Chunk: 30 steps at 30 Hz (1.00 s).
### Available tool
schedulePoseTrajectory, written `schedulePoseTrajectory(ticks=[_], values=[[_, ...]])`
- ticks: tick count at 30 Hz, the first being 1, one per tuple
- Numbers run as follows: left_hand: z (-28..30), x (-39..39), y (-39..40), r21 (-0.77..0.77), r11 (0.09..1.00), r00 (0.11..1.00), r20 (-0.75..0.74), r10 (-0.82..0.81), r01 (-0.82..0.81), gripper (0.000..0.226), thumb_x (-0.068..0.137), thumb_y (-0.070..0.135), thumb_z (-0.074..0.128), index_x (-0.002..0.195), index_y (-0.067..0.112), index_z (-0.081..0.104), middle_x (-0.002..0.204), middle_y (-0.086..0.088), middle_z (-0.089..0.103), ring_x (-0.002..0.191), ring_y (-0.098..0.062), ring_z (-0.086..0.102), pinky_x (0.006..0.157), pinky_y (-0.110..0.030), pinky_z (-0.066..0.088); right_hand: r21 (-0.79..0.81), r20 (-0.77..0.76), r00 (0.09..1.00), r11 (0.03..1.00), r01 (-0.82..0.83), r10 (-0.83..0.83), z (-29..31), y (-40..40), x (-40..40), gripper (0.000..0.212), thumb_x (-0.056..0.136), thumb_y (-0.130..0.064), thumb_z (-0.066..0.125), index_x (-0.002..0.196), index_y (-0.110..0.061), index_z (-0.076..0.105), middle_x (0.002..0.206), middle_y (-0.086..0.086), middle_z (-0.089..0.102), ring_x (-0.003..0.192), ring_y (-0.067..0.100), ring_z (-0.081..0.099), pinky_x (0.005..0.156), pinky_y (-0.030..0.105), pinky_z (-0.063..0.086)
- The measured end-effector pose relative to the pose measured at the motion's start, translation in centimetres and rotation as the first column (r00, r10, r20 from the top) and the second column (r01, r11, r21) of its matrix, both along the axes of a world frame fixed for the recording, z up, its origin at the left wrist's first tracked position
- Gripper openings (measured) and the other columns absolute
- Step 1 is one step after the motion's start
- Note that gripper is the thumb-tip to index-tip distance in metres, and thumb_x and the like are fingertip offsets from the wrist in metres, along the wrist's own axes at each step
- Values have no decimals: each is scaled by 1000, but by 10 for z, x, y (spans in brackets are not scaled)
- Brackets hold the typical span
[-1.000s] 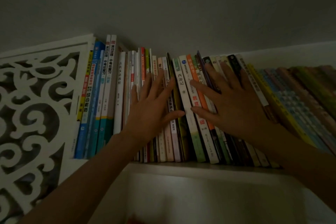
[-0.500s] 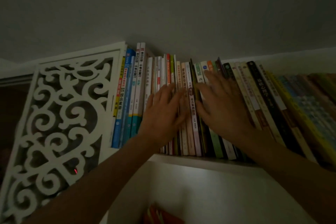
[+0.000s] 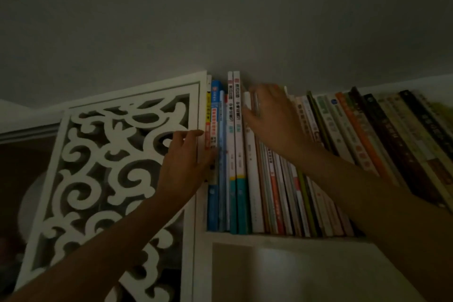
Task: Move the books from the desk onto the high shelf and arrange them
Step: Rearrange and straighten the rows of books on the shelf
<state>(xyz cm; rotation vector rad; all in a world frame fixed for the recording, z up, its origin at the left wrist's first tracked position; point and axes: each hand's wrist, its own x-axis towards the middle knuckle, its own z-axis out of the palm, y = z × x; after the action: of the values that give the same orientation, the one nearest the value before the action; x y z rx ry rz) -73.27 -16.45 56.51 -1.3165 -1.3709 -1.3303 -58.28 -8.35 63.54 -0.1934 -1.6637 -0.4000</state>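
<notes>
**Both hands on the book row, high shelf**

Dim light, view tilted up toward the ceiling. The books (image 3: pixel 277 179) stand spine-out in a packed row on the high shelf (image 3: pixel 282 238), just under the ceiling. The row runs from the shelf's left wall to the right edge of the view. Books at the left end stand upright; those toward the right lean, tops tilting right.

Left hand (image 3: pixel 183 164): at the left end of the row, against the shelf's left upright. Fingers are stretched out and a little apart, tips lying on the upright's front edge beside the yellow spine (image 3: pixel 208 110). The thumb side lies over the lower part of the first spines. It looks flat, with nothing clasped in it.

Right hand (image 3: pixel 272 117): higher up, laid on the upper spines just right of the two tall white-and-teal books (image 3: pixel 234 144). Fingers point left, and the tips look curled over the top of a white book (image 3: pixel 253 179). Motion blur there; cannot tell whether it pinches that book or only presses on it.

Left of the shelf: a white fretwork panel (image 3: pixel 103 179) with scroll cut-outs, dark behind it. Below the shelf, a white compartment (image 3: pixel 282 277), contents not visible.
</notes>
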Motion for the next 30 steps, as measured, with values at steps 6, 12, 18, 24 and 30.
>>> schedulePoseTrajectory(ticks=[6,12,18,24,30], values=[[10,-15,9,-80,980,983,42,-177,180,65,78,42,69,130,18,39,111,8,30,120,-17,38,98,-39,44,-96,133,980,982,163,-150,45,-4,-30,73,88,-38,59,147,-17,22,152,6,26,138,24,25,112,37,21],[12,-19,13,-91,987,989,-47,-138,134,76,76,43,70,136,18,30,129,-4,33,120,-14,30,96,-26,34,-152,170,977,976,155,-129,47,-3,-21,74,87,-29,61,147,-15,20,147,10,33,132,27,34,109,39,30],[50,-10,19,55,992,992,-65,-109,112,56,91,29,54,142,27,30,139,-9,25,125,-23,30,103,-37,33,-151,175,980,981,121,-94,48,4,-12,70,87,-26,60,146,-16,24,134,13,45,120,28,44,99,43,41],[96,2,32,-38,979,960,-204,191,-203,50,93,39,29,141,28,36,153,-11,12,138,-30,14,111,-45,17,-91,89,989,988,125,-117,45,9,-18,70,86,-24,60,145,-15,25,137,13,44,123,30,42,103,39,36],[100,6,39,-120,963,950,-235,207,-240,48,98,34,29,144,22,29,157,-10,-6,144,-28,-4,115,-46,-1,-86,93,988,988,128,-119,43,9,-17,70,86,-25,58,146,-14,23,141,11,40,129,29,35,104,35,30]])
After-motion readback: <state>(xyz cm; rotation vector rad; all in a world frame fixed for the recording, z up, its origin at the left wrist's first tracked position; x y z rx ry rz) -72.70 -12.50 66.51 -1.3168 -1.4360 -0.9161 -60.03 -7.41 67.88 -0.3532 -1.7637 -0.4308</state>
